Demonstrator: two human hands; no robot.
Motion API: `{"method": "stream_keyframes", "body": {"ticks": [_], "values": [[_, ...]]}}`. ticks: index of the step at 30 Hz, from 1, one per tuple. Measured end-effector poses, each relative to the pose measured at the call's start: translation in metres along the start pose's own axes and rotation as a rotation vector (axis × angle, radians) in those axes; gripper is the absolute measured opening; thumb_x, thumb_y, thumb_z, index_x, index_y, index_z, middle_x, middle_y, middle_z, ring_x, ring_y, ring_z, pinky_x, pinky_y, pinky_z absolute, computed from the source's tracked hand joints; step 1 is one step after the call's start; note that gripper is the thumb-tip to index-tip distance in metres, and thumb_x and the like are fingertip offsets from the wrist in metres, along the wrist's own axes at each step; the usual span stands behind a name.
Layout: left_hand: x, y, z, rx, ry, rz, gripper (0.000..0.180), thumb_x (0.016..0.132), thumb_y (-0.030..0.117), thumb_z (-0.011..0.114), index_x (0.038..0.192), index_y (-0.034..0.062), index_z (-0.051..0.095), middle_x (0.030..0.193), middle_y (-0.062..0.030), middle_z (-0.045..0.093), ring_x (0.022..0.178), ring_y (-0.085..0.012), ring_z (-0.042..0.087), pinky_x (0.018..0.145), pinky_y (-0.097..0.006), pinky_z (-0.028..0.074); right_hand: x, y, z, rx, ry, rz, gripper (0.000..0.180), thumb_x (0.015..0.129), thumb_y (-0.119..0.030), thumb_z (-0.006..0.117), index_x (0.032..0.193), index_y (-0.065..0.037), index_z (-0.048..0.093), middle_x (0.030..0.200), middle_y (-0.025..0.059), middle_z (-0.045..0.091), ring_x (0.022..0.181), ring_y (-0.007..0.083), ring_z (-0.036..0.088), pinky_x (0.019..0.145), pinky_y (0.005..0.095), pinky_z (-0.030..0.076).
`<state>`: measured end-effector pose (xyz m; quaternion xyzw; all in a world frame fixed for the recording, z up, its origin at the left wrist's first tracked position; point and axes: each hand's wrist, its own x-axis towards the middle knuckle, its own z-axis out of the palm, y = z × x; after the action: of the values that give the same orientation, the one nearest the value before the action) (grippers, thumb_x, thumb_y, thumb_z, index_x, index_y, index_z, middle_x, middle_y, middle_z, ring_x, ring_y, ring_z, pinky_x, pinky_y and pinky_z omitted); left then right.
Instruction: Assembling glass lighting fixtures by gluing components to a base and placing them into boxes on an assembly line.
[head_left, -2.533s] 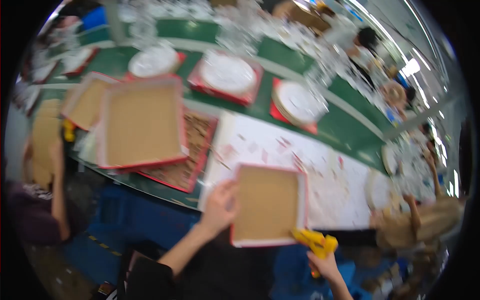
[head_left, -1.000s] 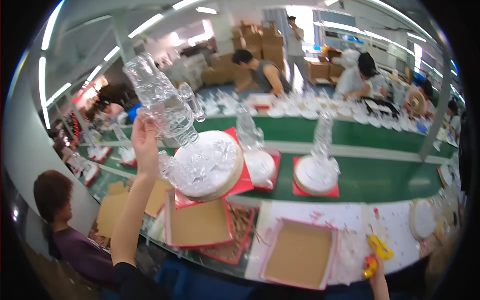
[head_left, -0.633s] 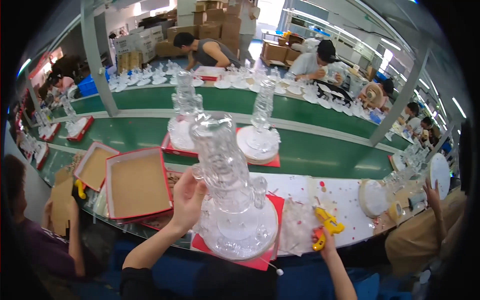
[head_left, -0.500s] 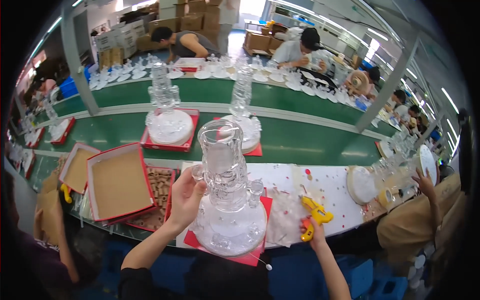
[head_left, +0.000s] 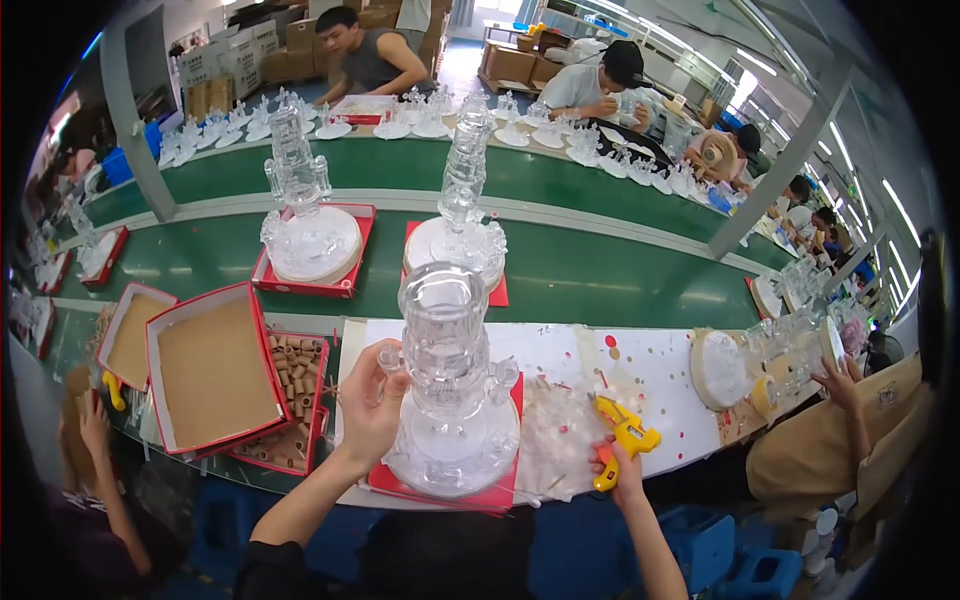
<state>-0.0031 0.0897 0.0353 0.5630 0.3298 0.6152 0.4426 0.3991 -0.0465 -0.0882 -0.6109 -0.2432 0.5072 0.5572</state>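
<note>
Left hand has its grip on the upright clear tower from the left, right hand clutching a yellow glue gun off the tower's right side.

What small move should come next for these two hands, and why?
Perhaps ease the yellow glue gun in the right hand leftward, toward the clear piece: the left hand holds that piece by its side, upright, while the gun is gripped but apart from it, off to the right.
</note>
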Motion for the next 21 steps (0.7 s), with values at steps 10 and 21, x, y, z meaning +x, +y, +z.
{"method": "stream_keyframes", "body": {"ticks": [10, 21], "values": [[-0.005, -0.003, -0.025, 0.217, -0.05, 0.13, 0.037, 0.099, 0.023, 0.059, 0.121, -0.0056, 0.052, 0.101, -0.0078, 0.06, 0.088, -0.0119, 0.055, 0.081, -0.025, 0.044, -0.002, 0.001, -0.001, 0.034, 0.012, 0.022, 0.027, 0.097, -0.019, 0.055, 0.118, -0.003, 0.051, 0.104, 0.0163, 0.067, 0.077, 0.0228, 0.069, 0.061, 0.03, 0.055], [-0.013, -0.03, -0.052, 0.403, -0.078, 0.074, 0.031, 0.09, 0.001, 0.059, 0.119, -0.0068, 0.056, 0.107, -0.0134, 0.066, 0.1, -0.019, 0.063, 0.088, -0.029, 0.047, 0.004, -0.021, 0.015, -0.098, 0.101, 0.074, 0.032, 0.097, -0.027, 0.058, 0.118, -0.002, 0.052, 0.095, 0.0134, 0.068, 0.068, 0.0217, 0.068, 0.055, 0.0296, 0.055]]}}
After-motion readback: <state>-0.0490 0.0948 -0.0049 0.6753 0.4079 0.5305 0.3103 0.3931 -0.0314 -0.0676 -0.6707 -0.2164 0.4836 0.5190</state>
